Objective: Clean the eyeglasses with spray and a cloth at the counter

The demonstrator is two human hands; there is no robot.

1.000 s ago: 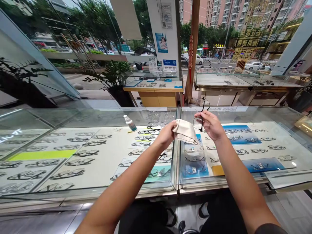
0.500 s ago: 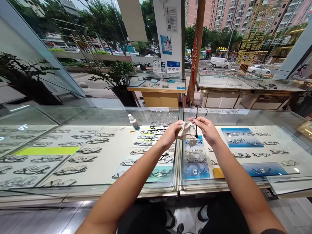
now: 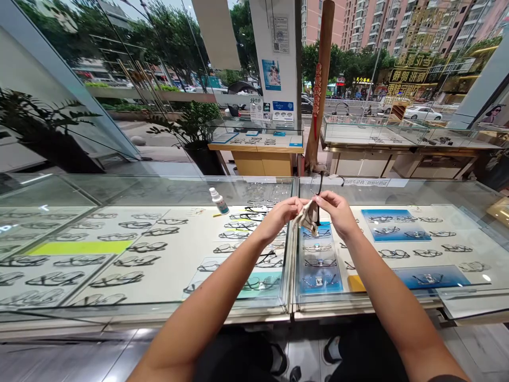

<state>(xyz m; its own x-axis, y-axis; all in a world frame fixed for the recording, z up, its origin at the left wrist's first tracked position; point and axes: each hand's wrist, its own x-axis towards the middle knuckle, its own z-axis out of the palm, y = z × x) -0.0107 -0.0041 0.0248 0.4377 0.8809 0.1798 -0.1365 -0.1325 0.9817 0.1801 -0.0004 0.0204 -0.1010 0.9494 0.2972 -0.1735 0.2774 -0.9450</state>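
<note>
Above the glass counter, my right hand (image 3: 336,209) pinches a pair of dark-framed eyeglasses (image 3: 320,183), which stand on edge with one lens upward. A beige cleaning cloth (image 3: 308,217) is bunched in my left hand (image 3: 284,212), its loose end hanging down beside the frame. Both hands are closed and nearly touch at the fingertips. Fingers and cloth hide the lower part of the eyeglasses. A white spray bottle (image 3: 219,201) with a label stands on the counter, left of my hands.
Under the glass top of the display counter (image 3: 262,313) lie several rows of eyeglasses (image 3: 133,246). Blue display mats (image 3: 395,224) lie inside on the right. Beyond are more showcases (image 3: 258,148), a wooden post (image 3: 320,79), a potted plant (image 3: 199,132) and the window onto the street.
My left hand has shifted slightly right, closer to the right fingers. The cloth has folded narrower and now hangs more closely against the eyeglasses, which have turned a little.
</note>
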